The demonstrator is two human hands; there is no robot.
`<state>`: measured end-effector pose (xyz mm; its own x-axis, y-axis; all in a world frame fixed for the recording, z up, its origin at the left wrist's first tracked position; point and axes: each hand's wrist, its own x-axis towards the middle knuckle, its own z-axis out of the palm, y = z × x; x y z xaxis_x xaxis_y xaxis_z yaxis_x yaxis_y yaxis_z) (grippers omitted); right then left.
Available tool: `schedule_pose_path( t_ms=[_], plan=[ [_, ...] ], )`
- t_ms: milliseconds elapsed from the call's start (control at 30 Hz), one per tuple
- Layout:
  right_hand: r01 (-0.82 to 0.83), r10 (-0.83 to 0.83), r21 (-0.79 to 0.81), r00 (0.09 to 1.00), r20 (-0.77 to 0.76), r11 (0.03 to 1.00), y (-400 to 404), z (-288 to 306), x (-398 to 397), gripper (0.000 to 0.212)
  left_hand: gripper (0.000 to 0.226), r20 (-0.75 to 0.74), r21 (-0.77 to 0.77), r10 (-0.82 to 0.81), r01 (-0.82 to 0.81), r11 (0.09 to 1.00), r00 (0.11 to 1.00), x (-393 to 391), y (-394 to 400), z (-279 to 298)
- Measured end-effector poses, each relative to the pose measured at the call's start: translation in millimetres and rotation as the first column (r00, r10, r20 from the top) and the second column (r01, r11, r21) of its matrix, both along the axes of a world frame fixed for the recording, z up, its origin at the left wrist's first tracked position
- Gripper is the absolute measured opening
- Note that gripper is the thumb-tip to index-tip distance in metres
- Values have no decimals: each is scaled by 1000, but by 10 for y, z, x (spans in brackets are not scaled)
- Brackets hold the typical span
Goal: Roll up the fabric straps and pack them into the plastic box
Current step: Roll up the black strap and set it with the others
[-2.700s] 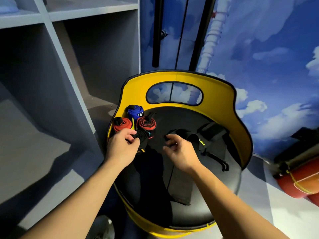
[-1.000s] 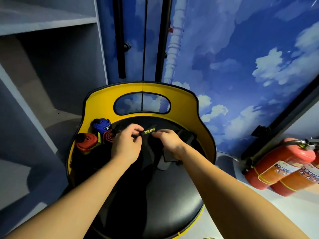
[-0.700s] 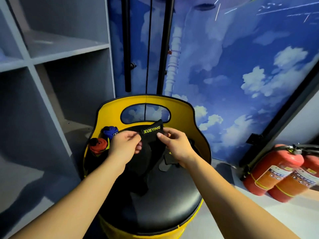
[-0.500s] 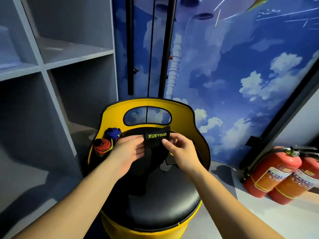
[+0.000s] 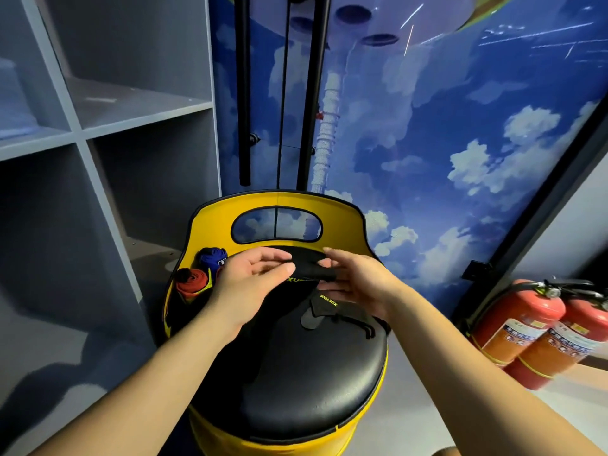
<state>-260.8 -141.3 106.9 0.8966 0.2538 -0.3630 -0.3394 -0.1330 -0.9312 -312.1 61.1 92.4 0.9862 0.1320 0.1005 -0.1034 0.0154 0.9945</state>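
- Left hand (image 5: 245,284): raised over the seat, thumb & fingertips pinching the left end of a black strap (image 5: 307,269) w/ yellow lettering.
- Right hand (image 5: 357,279): opposite the left, fingers curled round the strap's right end; strap spans between both hands, just in front of the backrest.
- Strap's loose length hangs down from the hands onto the seat; dark on dark, so its far end can't be made out.
- Second black strap (image 5: 324,311): lies on the seat below the right hand, yellow "XUEYING" lettering facing up, w/ thin black cords beside it.
- Seat (image 5: 316,383): round black cushion on a yellow stool w/ a yellow backrest (image 5: 210,225) that has an oval cut-out.
- Rolled straps at the seat's left rear edge: blue roll (image 5: 213,257) nearest the backrest, red roll (image 5: 192,283) just in front of it, both left of the left hand.
- Gray shelf unit (image 5: 98,133) stands left of the stool.
- Two red fire extinguishers (image 5: 526,327) lean on the floor at right, by a blue sky-mural wall (image 5: 444,143).
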Motion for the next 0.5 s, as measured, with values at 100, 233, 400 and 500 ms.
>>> schedule_pose_path(
  t_ms=[100,233,400,500],
  plan=[
    [-46,53,-102,996,70,994,3,110,47,16,20,67,69,-21,16,998,998,-21,-4,-52],
    [52,-39,-102,991,128,993,74,135,98,8,44,96,156,-69,54,986,993,-53,-28,-105],
    [135,-143,56,972,187,989,175,121,77,9,33,68,190,82,-93,977,994,42,-61,-203],
    [179,-200,122,959,198,976,224,102,44,7,23,48,209,131,-138,968,990,77,-64,-213]
  ],
)
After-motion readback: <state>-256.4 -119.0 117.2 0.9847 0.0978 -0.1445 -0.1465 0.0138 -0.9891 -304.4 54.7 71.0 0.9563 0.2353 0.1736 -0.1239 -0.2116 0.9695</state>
